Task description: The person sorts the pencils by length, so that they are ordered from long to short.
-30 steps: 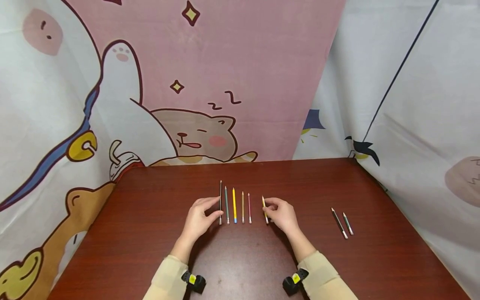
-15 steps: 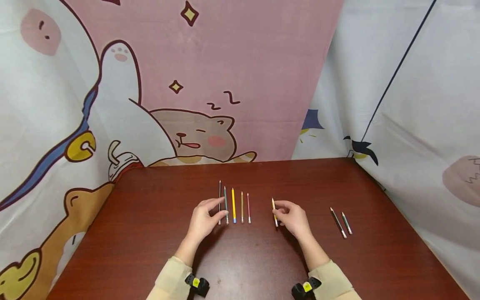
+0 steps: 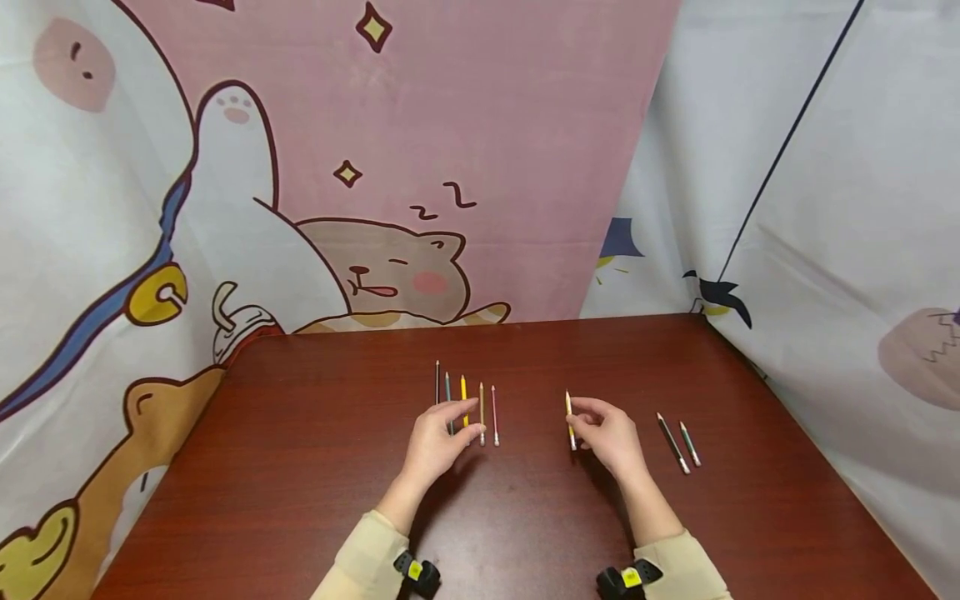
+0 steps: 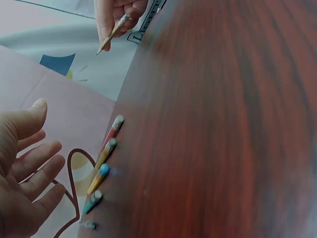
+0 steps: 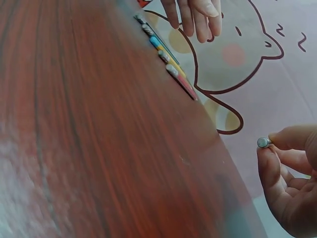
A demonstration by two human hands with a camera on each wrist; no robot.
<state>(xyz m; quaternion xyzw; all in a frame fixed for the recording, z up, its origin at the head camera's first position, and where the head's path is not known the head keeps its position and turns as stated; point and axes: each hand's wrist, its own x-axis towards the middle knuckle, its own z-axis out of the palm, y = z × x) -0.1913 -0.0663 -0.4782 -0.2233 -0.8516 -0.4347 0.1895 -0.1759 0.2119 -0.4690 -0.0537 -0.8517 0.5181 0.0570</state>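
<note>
My right hand [image 3: 611, 437] pinches a yellowish pencil [image 3: 570, 421] between thumb and fingers; its pale end [image 5: 264, 143] points at the right wrist camera. To the left, several pencils lie in a row: a dark one [image 3: 437, 383], a teal one [image 3: 447, 387], a yellow one [image 3: 463, 388] with a blue end, a tan one [image 3: 482, 400] and a pink-red one [image 3: 495, 417]. Over this row hovers my left hand [image 3: 435, 442], fingers apart and holding nothing, partly hiding the dark, teal and yellow pencils in the head view. The left wrist view shows the spread fingers [image 4: 42, 163].
A dark pencil [image 3: 673, 444] and a shorter green one [image 3: 690, 444] lie right of my right hand on the reddish-brown table [image 3: 300, 500]. Printed cloth [image 3: 525, 167] hangs behind the table's back edge. Each sleeve carries a small black camera [image 3: 417, 573].
My right hand has carried the yellowish pencil rightward, away from the row. My left hand has moved right, from the dark pencil toward the tan one. The lying pencils keep their order.
</note>
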